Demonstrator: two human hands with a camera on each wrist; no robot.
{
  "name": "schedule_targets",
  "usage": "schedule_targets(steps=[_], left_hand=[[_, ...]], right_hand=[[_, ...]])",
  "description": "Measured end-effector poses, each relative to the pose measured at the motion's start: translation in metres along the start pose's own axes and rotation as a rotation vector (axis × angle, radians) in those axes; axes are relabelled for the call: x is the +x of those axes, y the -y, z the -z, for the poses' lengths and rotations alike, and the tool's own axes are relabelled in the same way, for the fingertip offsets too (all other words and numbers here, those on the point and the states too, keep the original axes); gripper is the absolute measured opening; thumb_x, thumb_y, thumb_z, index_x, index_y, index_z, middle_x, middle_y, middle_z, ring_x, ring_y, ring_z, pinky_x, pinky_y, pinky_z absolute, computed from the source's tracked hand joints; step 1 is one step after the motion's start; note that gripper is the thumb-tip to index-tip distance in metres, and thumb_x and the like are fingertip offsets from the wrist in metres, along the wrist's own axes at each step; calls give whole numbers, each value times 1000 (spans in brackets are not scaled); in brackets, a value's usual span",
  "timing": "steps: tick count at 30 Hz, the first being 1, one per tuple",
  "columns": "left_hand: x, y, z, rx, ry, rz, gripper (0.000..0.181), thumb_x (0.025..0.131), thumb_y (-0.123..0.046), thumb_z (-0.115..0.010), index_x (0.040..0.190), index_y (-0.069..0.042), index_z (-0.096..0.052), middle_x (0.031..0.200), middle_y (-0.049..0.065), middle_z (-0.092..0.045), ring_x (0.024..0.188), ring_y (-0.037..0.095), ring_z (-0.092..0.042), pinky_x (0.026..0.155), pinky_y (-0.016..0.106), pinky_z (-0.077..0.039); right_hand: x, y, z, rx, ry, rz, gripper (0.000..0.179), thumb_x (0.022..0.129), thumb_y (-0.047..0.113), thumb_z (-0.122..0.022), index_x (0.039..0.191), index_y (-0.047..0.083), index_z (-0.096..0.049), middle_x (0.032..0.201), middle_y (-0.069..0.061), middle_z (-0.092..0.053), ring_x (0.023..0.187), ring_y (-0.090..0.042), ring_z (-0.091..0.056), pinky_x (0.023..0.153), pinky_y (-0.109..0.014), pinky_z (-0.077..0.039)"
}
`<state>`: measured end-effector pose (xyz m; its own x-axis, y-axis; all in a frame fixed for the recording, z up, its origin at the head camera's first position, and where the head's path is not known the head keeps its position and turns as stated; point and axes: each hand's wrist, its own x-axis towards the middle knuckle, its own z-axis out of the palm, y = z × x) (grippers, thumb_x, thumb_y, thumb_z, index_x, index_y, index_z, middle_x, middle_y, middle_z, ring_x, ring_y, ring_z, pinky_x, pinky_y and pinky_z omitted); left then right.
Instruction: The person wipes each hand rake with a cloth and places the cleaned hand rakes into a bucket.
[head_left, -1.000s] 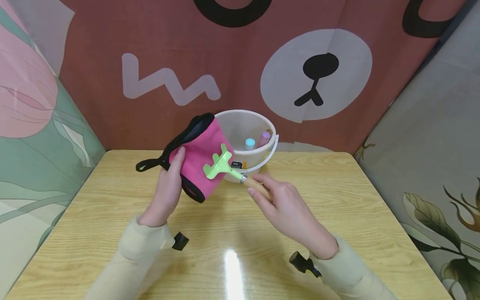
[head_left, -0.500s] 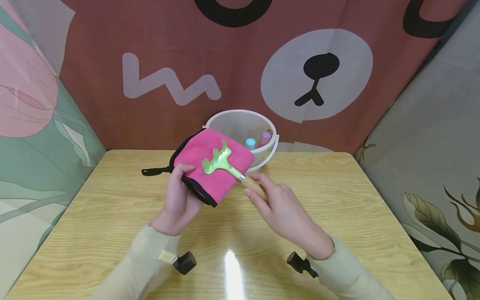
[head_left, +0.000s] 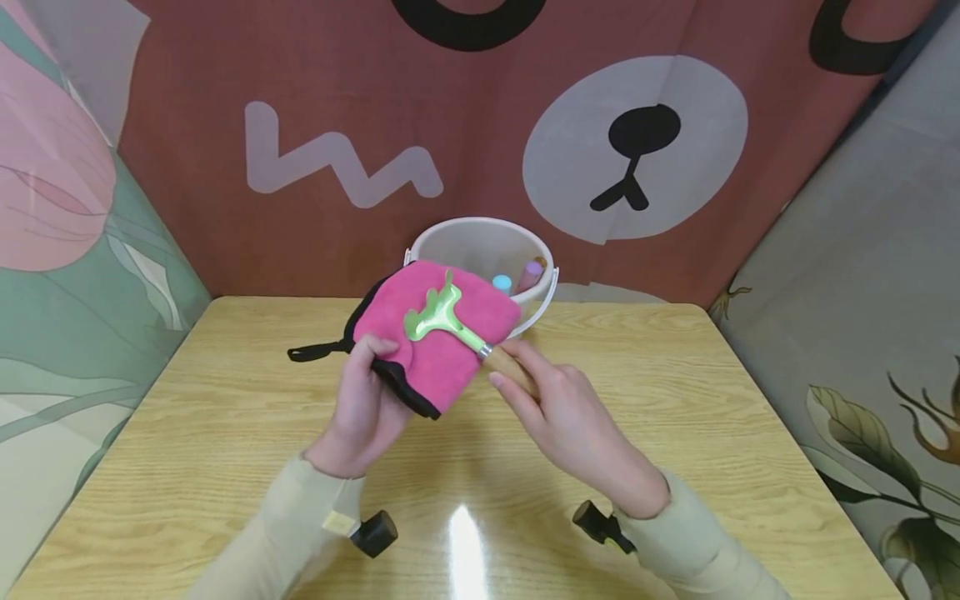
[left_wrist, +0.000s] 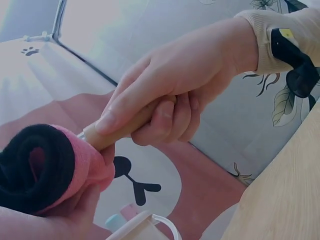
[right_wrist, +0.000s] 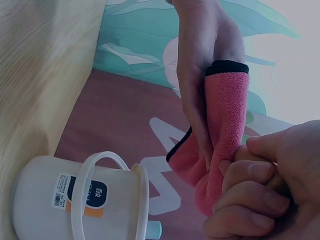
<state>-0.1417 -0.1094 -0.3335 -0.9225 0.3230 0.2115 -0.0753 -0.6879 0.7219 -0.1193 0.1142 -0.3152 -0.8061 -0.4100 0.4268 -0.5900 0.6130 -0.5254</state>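
Note:
My left hand (head_left: pixel 367 408) holds a pink cloth (head_left: pixel 442 379) with black edging and a black hanging loop (head_left: pixel 317 352), its thumb on top and the palm beneath. In my right hand (head_left: pixel 573 425) is a small hand rake (head_left: pixel 438 318), light green with several prongs, gripped by its wooden handle (head_left: pixel 510 367). The rake's head lies over the cloth's pink face in the head view. The left wrist view shows the right fingers curled around the handle (left_wrist: pixel 122 127) and the cloth's black edge (left_wrist: pixel 60 165) curled over. From the right wrist, the cloth (right_wrist: pixel 227 110) hides the rake's head.
Behind the cloth stands a white bucket (head_left: pixel 453 242) with a swing handle (head_left: pixel 546 307) and a label (right_wrist: pixel 65 192). Inside it are a blue-topped item (head_left: pixel 502 284) and a purple-topped one (head_left: pixel 531 273). A printed curtain (head_left: pixel 337 75) hangs along the wood table's (head_left: pixel 675 400) back edge.
The left hand has turned and shifted right and lower, bringing the cloth flatter under the rake and across the bucket's front. The right hand keeps its grip and has hardly moved.

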Motion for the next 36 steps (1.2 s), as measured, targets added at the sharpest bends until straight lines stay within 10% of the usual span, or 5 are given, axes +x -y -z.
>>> schedule_targets(steps=[15,25,36], left_hand=[[-4,10,-4,49,46,57,17,94,-15,-28,93,-12,-45,94,-2,-53,90,13,-55,87,30,-46],[-12,19,-7,323,110,118,28,93,-11,-37,112,-1,-54,119,6,-55,114,17,-53,103,32,-39],[-8,17,-10,46,-54,-34,22,93,-14,-28,100,-10,-48,97,0,-55,91,15,-55,88,31,-45]], right_hand=[[1,2,0,26,9,-58,21,105,31,-59,115,12,-61,61,8,-41,49,-7,-40,46,-28,-39],[2,0,-1,-26,-7,-66,19,104,31,-61,105,12,-60,63,7,-46,50,-8,-43,47,-29,-41],[2,-3,-7,-71,30,-64,22,105,34,-58,109,13,-57,61,7,-40,49,-7,-39,46,-29,-39]])
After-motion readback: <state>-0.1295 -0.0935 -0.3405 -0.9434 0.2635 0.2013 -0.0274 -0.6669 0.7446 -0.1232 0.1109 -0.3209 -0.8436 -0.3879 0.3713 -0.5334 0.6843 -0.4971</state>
